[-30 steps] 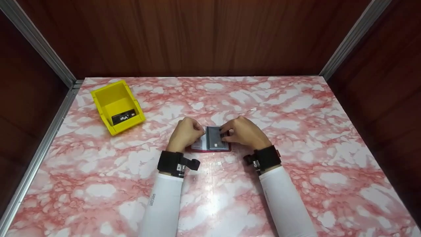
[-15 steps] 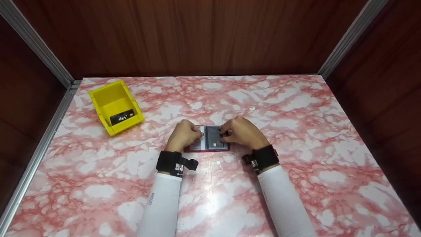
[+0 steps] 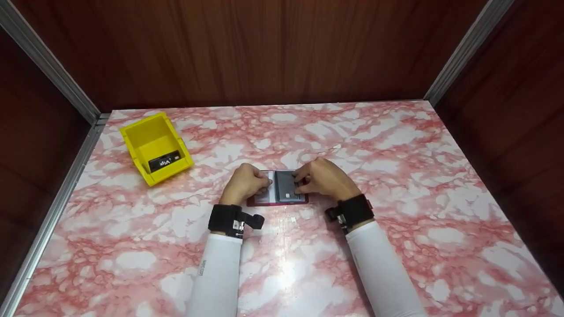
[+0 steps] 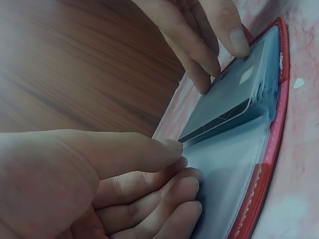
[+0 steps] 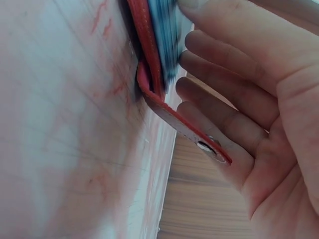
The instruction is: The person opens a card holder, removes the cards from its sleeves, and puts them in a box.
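A red card holder (image 3: pixel 284 204) with clear plastic pages lies spread open on the table. A dark card (image 3: pixel 286 182) with a chip is in its right-hand clear pocket; in the left wrist view, the edge of this card (image 4: pixel 219 119) shows by the fold. My left hand (image 3: pixel 243 182) is over the left page, thumb and fingertips together near that edge; I cannot tell whether they pinch plastic. With my right hand (image 3: pixel 327 178) I hold the right side, thumb on the pocket's face and fingers at the far and outer edges. A snap strap (image 5: pixel 189 130) sticks out beneath those fingers.
At the far left stands a yellow bin (image 3: pixel 152 138) with a black card (image 3: pixel 165 161) marked "Vip" inside. The table (image 3: pixel 374 132) has a red-and-white marbled top. Dark wood panels (image 3: pixel 264 53) in metal frames enclose its back and sides.
My left fingertips have drawn slightly left from the fold, and more of the left page and its far edge shows. The right hand keeps its place on the pocket. The head view shifts slightly.
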Motion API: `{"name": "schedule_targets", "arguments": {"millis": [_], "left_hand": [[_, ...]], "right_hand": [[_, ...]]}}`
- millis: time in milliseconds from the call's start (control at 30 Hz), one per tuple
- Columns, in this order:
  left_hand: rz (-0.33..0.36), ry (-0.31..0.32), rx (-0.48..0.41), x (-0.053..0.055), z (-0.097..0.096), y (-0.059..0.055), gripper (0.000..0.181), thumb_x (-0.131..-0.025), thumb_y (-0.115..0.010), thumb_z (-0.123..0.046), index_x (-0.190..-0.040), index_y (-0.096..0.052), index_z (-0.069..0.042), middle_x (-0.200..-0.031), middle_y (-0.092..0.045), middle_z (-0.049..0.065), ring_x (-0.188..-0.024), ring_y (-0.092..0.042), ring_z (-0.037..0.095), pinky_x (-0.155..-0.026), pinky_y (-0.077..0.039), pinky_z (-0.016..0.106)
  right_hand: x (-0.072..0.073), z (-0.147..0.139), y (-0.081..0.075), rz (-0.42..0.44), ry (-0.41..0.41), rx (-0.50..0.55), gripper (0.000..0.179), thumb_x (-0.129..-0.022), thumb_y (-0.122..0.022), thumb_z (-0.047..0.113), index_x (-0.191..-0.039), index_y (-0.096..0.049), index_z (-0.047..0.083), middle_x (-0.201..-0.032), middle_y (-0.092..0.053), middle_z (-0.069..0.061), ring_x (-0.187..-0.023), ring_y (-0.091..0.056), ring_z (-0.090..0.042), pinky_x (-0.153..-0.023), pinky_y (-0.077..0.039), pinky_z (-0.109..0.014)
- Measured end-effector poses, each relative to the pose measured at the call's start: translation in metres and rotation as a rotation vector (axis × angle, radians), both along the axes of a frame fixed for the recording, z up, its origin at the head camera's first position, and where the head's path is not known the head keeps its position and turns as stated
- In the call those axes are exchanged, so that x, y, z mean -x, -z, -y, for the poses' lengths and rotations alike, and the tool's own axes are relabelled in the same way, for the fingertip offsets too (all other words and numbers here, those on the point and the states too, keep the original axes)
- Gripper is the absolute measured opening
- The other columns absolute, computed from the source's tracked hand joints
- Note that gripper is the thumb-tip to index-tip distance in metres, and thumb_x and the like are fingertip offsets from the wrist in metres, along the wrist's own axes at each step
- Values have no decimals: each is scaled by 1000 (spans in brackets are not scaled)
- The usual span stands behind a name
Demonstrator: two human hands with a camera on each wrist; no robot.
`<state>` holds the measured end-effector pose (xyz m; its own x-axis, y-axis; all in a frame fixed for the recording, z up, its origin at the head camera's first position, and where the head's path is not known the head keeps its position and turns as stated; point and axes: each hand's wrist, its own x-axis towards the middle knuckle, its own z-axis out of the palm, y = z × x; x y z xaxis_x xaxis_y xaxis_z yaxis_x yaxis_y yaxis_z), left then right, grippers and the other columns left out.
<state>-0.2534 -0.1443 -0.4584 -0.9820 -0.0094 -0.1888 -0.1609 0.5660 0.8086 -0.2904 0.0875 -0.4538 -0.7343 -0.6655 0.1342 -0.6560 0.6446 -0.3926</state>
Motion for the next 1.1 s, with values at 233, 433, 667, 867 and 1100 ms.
{"name": "schedule_targets", "arguments": {"millis": [233, 433, 667, 867, 1100], "left_hand": [[2, 9, 2, -2, -3, 1, 13, -75, -70, -18, -70, -70, -6, -72, -69, 10, -61, -62, 16, -51, -46, 22], [6, 18, 45, -1, -5, -1, 14, -74, -71, -21, -68, -69, -8, -69, -67, 6, -57, -55, 12, -50, -42, 23], [4, 11, 92, 1, -6, 1, 17, -74, -71, -25, -67, -69, -10, -66, -66, 4, -56, -55, 12, -50, -41, 23], [-22, -5, 105, 1, -7, 1, 15, -73, -70, -25, -68, -70, -11, -62, -64, 1, -56, -56, 11, -50, -42, 23], [-28, -41, 96, 1, -7, 1, 12, -74, -70, -23, -70, -71, -12, -67, -69, 5, -56, -58, 11, -50, -42, 23]], "right_hand": [[0, 1, 2, -36, -8, 1, 33, -65, -81, 42, -91, -75, 23, -102, -71, 9, -86, -63, -1, -73, -53, -23], [0, 3, 4, -59, -6, 7, 33, -65, -81, 43, -91, -75, 24, -99, -71, 9, -86, -63, -2, -72, -53, -23], [0, 5, 6, -47, -2, 16, 32, -64, -81, 43, -91, -75, 26, -98, -71, 10, -86, -63, -1, -73, -53, -22], [0, 6, 7, -52, -4, 18, 31, -65, -80, 43, -90, -75, 26, -95, -71, 12, -84, -63, 0, -72, -52, -20], [-1, 6, 5, -65, -21, 43, 29, -65, -81, 41, -90, -76, 26, -98, -72, 9, -85, -63, -1, -70, -53, -23]]}}
